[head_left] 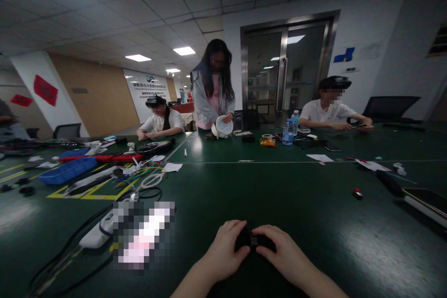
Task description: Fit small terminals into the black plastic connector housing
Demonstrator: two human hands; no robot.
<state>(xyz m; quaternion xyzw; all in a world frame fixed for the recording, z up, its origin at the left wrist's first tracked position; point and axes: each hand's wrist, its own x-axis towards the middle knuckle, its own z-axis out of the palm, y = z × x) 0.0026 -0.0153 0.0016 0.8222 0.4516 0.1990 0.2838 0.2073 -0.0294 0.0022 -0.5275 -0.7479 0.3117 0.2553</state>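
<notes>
Close to me, low over the green tabletop (258,195), my left hand (226,244) and my right hand (279,247) face each other. Between them is a small black object (253,239), dark against the table, whose kind I cannot make out. The fingers and thumb of my left hand curl around its left part. On the other side, my right hand pinches its right part in the same way. Most of the object is hidden by the fingers.
On the left lie a white power strip (96,233) with black cables, a blue tray (68,171) and tangled wires. A small red item (357,193) sits to the right. Water bottles (288,132) stand farther back. Across the table, one person stands holding a white round thing (223,128); two others sit.
</notes>
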